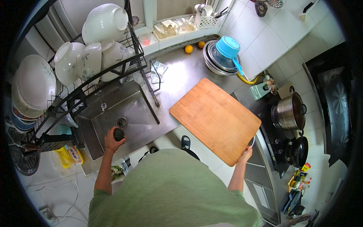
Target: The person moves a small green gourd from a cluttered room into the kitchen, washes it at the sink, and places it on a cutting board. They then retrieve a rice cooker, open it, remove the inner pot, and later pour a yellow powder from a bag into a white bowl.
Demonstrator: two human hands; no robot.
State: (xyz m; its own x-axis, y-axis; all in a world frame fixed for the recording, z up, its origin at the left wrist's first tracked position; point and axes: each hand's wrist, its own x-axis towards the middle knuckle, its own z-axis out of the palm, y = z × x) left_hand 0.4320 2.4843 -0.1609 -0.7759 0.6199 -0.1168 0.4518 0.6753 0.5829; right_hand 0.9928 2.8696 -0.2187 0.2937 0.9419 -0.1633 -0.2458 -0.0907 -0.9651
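Note:
My left hand [114, 142] holds a dark, round object [119, 134], which may be a vegetable, over the stainless steel sink [136, 106], close to its drain. With my right hand [246, 154] I grip the lower right corner of a rectangular wooden cutting board [217, 119]. A thin part of another object with a pale edge [253, 141] shows beside that corner, by my fingers; what it is I cannot tell. The board spans the area between the counter and the stove side, and its near edge overhangs the floor.
A black dish rack [113, 68] with white bowls [106, 21] stands over the sink. Stacked metal basins [211, 61] with a blue dipper [228, 46] sit at the back corner, near two oranges [188, 49]. On the stove at right are a steel pot [289, 110] and a black pan [299, 151].

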